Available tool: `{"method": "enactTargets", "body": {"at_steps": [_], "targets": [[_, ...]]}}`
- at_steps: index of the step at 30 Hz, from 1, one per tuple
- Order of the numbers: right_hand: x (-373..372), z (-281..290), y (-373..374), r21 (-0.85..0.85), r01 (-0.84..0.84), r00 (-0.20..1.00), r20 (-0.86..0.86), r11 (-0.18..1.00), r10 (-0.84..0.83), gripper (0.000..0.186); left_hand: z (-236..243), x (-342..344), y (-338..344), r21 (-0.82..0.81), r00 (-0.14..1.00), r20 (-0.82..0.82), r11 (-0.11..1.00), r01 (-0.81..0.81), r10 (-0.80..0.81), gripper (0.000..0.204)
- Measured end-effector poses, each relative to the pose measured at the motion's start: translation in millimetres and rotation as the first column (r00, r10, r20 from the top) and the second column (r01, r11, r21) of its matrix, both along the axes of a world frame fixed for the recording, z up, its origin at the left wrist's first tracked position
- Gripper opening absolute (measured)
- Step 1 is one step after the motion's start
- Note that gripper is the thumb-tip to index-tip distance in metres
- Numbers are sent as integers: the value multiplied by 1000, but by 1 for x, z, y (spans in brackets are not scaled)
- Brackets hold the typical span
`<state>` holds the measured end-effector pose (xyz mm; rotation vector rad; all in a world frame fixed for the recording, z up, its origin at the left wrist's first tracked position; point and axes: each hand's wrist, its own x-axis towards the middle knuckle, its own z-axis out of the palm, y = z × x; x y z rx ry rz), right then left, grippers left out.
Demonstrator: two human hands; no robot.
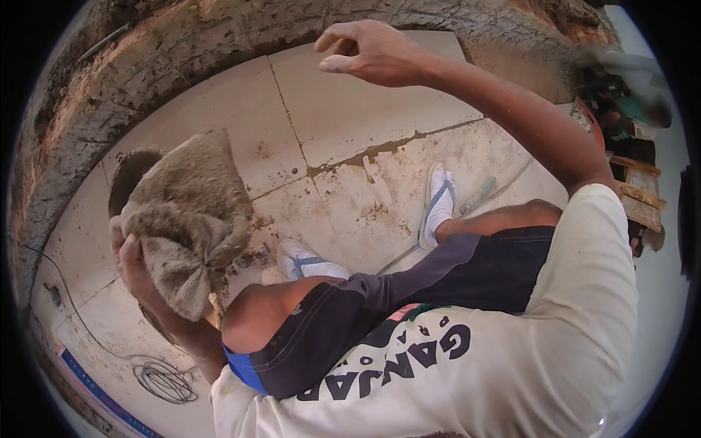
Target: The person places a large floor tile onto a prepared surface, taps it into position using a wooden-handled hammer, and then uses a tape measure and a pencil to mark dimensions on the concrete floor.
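Note:
My left hand (pixel 133 264) grips the side of a grey-brown cloth sack (pixel 191 190) crusted with what looks like dried cement. The cloth is gathered into folds at its near end, where a short yellowish tie end (pixel 215 303) shows. Part of a round, bucket-like container (pixel 130 174) shows behind the sack; the rest is hidden. Over the far floor tiles (pixel 343 117), my right hand (pixel 376 55) is raised with the arm stretched out. Its fingers curl loosely, a gap parts them from the thumb, and nothing shows in them.
A rough cement-and-brick wall (pixel 168 55) curves along the far and left sides. My sandalled feet (pixel 438 201) rest on mortar-smeared floor. A coiled cable (pixel 166 381) and a blue straight strip (pixel 95 387) lie at left. Wooden slats (pixel 637 191) and other items stand at right.

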<state>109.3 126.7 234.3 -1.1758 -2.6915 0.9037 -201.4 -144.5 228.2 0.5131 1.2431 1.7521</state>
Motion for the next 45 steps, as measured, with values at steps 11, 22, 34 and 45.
{"method": "enactTargets", "body": {"at_steps": [11,22,34,45], "targets": [[188,-51,-60,-210,384,888,351,899,-297,37,-226,122,6,-607,170,-776,793,55,-607,70],[258,-30,-104,-277,717,690,412,639,-595,43,-263,214,45,-440,112,-866,850,290,-487,70],[320,52,-174,-301,922,296,144,243,-944,37,-242,332,153,-203,58,-900,533,822,-432,56],[371,-32,-106,-403,861,346,19,310,-938,34,-236,204,81,-636,-319,-769,609,475,-554,97]]}}
